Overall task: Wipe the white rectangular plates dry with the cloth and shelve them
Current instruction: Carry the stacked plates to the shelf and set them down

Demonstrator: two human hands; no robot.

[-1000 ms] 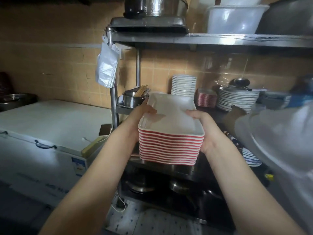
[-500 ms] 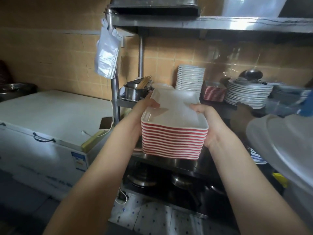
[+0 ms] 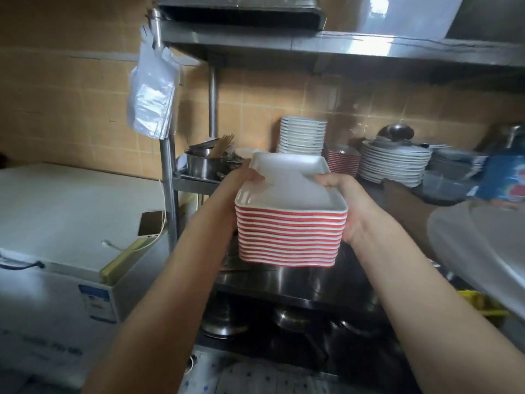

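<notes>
Head view: left hand (image 3: 240, 184), right hand (image 3: 345, 200) grip plate stack (image 3: 289, 237) sides

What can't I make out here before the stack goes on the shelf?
Head view:
- Fingers of left hand and right hand: hidden by the plate stack; only thumbs show.
- Middle shelf space behind the stack: blocked by it.
- Cloth: not in view.
- Plates' dryness: too blurred to tell.
- Shelf's right end: covered by another person's sleeve.
</notes>
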